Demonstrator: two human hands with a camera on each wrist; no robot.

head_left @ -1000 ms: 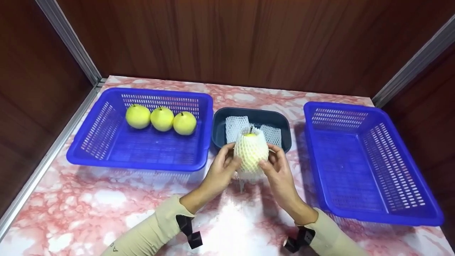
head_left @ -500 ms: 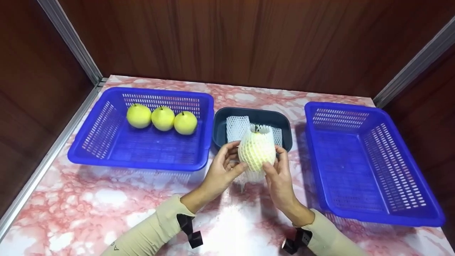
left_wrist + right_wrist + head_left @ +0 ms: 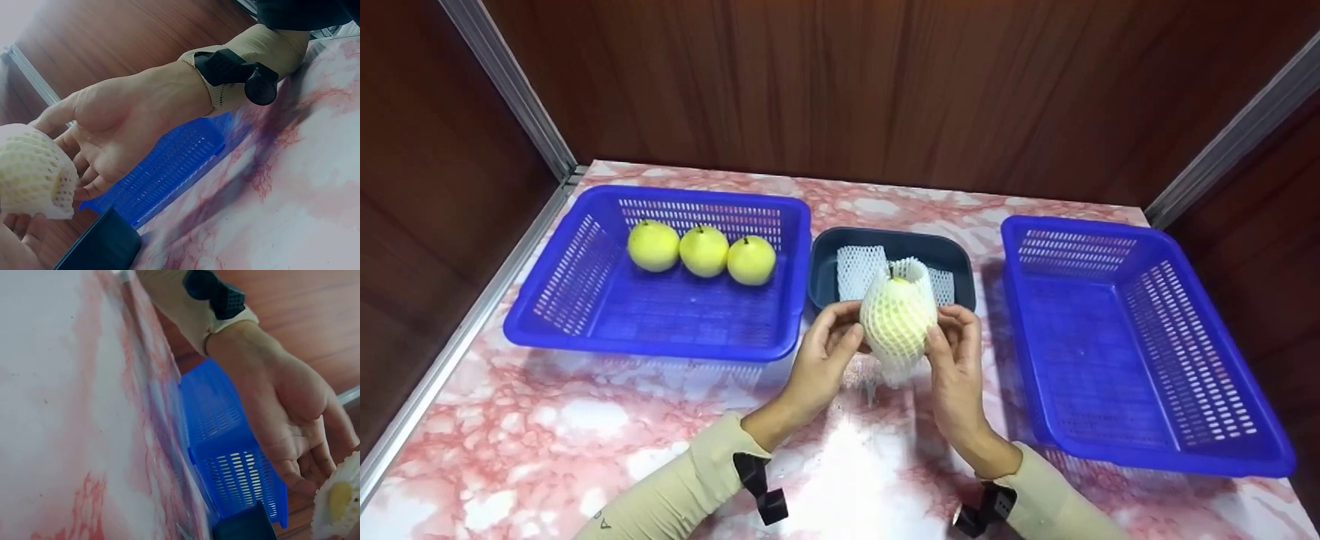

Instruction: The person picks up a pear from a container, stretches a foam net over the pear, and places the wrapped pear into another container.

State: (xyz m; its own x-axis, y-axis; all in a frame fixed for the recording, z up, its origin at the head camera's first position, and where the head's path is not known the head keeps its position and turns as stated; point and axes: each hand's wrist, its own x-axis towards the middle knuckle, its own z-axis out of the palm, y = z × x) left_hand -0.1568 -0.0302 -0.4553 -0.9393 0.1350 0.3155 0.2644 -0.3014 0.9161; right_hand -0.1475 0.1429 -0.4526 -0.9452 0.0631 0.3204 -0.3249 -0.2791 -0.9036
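A yellow-green pear in a white foam net (image 3: 898, 322) is held up between both hands, stem end upward, above the table in front of the dark tray (image 3: 817, 259). The net's open rim stands around the stem, and its lower end hangs below the fruit. My left hand (image 3: 817, 367) grips the net's left side, thumb at the front. On the other side my right hand (image 3: 958, 375) holds it, thumb pressing the front right. The left wrist view shows the right hand (image 3: 124, 112) across from the netted pear (image 3: 34, 169). Yellow skin shows through the net's end (image 3: 343, 500) in the right wrist view.
Three bare pears (image 3: 703, 251) sit in the blue basket (image 3: 660, 349) at the left. Flat white foam nets (image 3: 861, 270) lie in the dark tray. Another blue basket (image 3: 1110, 360) stands at the right. Brown panels (image 3: 840, 90) enclose the marbled table (image 3: 585, 420).
The netted pear has shifted slightly right and been turned and tilted between the hands. The net's upper rim now rises higher around the stem. My fingers and thumbs have changed position on it.
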